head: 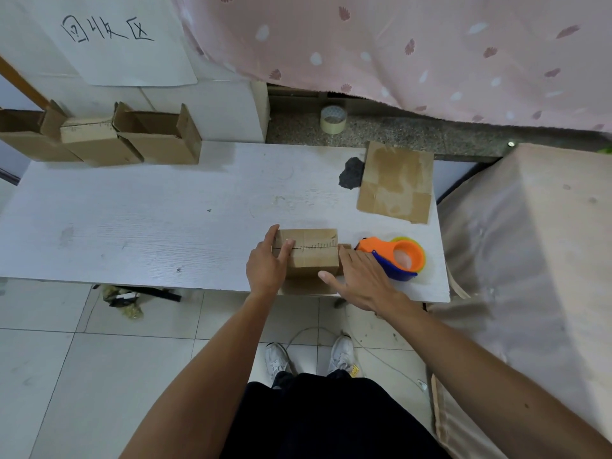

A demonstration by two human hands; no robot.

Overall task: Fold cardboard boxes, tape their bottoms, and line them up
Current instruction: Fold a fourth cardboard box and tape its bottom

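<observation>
A small cardboard box (pixel 313 248) stands bottom-up near the front edge of the white table (pixel 149 226), its two bottom flaps folded shut along a centre seam. My left hand (pixel 268 263) presses on the box's left end, fingers laid over the flaps. My right hand (pixel 359 276) lies flat and spread against the box's right side. An orange and blue tape dispenser (pixel 397 258) sits on the table just right of that hand. A flattened cardboard box (pixel 395 182) lies at the table's back right.
Three folded boxes (pixel 99 140) stand in a row at the table's back left, flaps up. A spare tape roll (pixel 333 119) rests on the stone ledge behind. A covered bulky object (pixel 530 243) crowds the right side. Debris (pixel 126 301) lies on the tiled floor.
</observation>
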